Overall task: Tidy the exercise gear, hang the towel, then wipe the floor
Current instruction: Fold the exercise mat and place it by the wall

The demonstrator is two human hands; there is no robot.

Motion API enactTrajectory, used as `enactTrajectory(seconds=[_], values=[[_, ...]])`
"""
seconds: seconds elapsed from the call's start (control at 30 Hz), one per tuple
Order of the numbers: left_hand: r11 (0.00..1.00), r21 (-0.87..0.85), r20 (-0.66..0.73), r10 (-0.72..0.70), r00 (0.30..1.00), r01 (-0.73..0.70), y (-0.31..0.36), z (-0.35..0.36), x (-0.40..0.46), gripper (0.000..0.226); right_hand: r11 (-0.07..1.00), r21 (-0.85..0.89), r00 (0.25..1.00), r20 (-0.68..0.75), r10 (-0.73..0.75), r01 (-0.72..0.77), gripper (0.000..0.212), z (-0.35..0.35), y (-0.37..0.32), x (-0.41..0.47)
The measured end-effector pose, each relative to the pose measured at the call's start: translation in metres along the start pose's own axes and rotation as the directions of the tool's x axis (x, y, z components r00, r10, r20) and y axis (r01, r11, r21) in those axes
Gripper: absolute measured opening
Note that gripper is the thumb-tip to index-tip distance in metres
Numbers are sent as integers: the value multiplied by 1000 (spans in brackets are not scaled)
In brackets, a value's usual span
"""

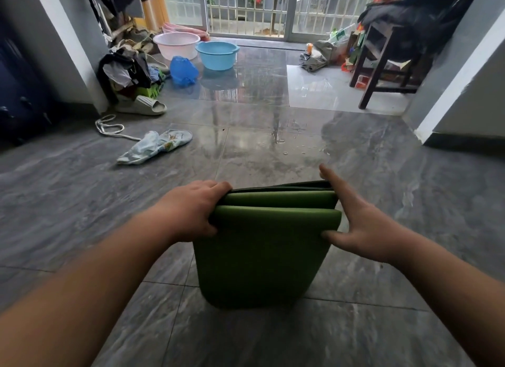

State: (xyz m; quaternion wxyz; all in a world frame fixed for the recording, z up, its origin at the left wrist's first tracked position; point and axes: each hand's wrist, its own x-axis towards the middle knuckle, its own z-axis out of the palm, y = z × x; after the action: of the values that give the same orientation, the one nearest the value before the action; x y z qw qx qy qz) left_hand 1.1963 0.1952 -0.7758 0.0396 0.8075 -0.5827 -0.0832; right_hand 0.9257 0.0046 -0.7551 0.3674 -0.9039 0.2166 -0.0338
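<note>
A green exercise mat [262, 257], folded into several layers, stands on edge on the grey tiled floor in front of me. My left hand [191, 211] grips its upper left corner, fingers curled over the folds. My right hand [352, 219] presses flat against the mat's right edge, fingers spread, thumb on the front face. A light blue patterned towel [155, 146] lies crumpled on the floor to the left, beyond the mat. A white skipping rope [109, 127] lies coiled just behind the towel.
A pink basin [176, 44], a blue basin [217, 54] and a blue plastic bag [182, 71] sit near the barred glass doors. Clothes pile [128, 68] and a beige slipper [142, 106] lie at the left wall. A dark wooden chair [382, 63] stands right. Water drops [300, 148] wet the floor.
</note>
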Motion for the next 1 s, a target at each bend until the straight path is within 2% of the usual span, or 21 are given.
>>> enactTrajectory(seconds=[0.03, 0.1, 0.13, 0.17, 0.33, 0.4, 0.47, 0.53, 0.6, 0.7, 0.8, 0.9, 1.0], values=[[1000, 10, -6, 0, 1000, 0, 3, 0, 0, 78, 979, -202, 1000, -7, 12, -13, 112, -4, -8, 2], [999, 31, -19, 12, 1000, -11, 11, 0, 0, 78, 784, -617, 998, -36, 57, -68, 109, -8, -22, 7], [999, 41, -24, 21, 999, -20, 15, -1, 0, 79, 695, -713, 995, -45, 85, -91, 110, -7, -28, 11], [998, 50, -29, 31, 999, -30, 18, -2, 1, 79, 658, -746, 994, -44, 104, -102, 111, -4, -34, 14], [996, 67, 26, 55, 998, -57, 29, -11, -1, 76, 655, -755, 997, 46, 64, -7, 115, 29, -50, 25], [999, 42, 45, 16, 999, -17, 29, -11, -4, 70, 663, -748, 998, 41, 53, -4, 107, 35, -49, 29], [999, 53, 9, -2, 1000, 1, 30, -10, -7, 65, 662, -750, 1000, -4, -9, 3, 88, 35, -48, 31], [993, 116, -91, 7, 996, 4, 34, -11, -9, 62, 640, -768, 985, -124, -122, -17, 62, 35, -45, 29], [983, 184, -253, 53, 966, -5, 39, -13, -10, 62, 631, -774, 946, -244, -214, -57, 51, 35, -39, 25], [963, 268, -461, 153, 874, -27, 44, -3, -13, 57, 621, -780, 871, -353, -342, -73, 54, 36, -24, 18], [961, 277, -571, 179, 801, -17, 49, 39, -21, 45, 579, -809, 852, -370, -369, -100, 61, 58, -6, 4], [953, 301, -522, 196, 830, -37, 45, 109, -45, 41, 541, -841, 906, -244, -346, -20, 65, 112, 23, -22], [926, 341, -266, 260, 928, -162, 42, 188, -80, 40, 541, -834, 971, -28, -236, 107, 48, 176, 59, -50]])
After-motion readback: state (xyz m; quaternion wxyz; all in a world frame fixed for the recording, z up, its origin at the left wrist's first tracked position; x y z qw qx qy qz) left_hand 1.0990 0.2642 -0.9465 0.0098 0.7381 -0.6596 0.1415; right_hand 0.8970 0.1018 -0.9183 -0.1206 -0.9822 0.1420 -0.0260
